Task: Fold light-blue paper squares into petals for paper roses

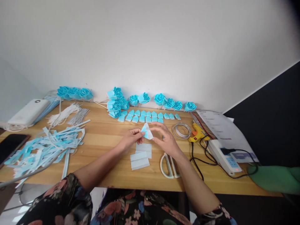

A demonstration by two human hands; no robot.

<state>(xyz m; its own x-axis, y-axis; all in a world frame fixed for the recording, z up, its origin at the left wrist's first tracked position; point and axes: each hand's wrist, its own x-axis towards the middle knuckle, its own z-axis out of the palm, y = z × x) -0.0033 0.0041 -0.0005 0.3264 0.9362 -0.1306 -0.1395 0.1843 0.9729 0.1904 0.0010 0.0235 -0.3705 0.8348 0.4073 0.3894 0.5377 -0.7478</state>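
Observation:
A small piece of blue-and-white mask-like cloth (147,131), folded to a point at the top, is held up over the middle of the table. My left hand (133,136) pinches its left side between thumb and fingers. On the other side my right hand (165,137) has its thumb at the lower right corner and its curved fingers around the right edge. Below lie two flat pale cloth rectangles (140,160), one overlapping the other. White-handled scissors (167,167) rest under my right forearm, their blades hidden. Behind my hands, small folded blue pieces (148,118) lie in two rows.
Blue cloth flowers (160,99) line the wall. Cut strips (51,147), white cords (64,114), a phone (12,145) and a white power bank (29,111) are left. Right are a wire coil (181,130), yellow glue gun (198,132), power strip (226,157) and black cables.

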